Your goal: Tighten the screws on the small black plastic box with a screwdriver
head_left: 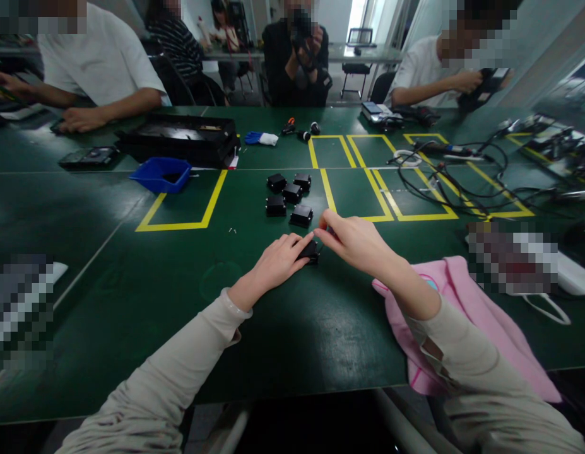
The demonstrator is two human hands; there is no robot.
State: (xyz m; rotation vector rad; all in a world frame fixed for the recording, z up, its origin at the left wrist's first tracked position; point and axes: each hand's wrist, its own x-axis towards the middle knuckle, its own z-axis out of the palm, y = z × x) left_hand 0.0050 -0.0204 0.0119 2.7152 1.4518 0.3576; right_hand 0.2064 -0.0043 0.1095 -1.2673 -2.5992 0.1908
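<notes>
A small black box (pixel 310 253) lies on the green table, partly covered by my left hand (pixel 283 257), whose fingers press on its top and side. My right hand (pixel 351 241) is closed in a pinch just right of that box. Something thin seems to run from its fingertips to the box's edge, but the fingers hide most of it. Beyond my hands sits a loose group of several similar black boxes (pixel 293 192) with small light-coloured bits at their edges. Tiny pale pieces (pixel 232 231) lie left of the group.
A blue scoop-shaped tray (pixel 161 175) and a large black case (pixel 178 140) stand far left. Yellow tape outlines (pixel 332 189) mark the table. Black cables (pixel 455 170) tangle at right. A pink cloth (pixel 472 328) lies under my right forearm. Several people sit across the table.
</notes>
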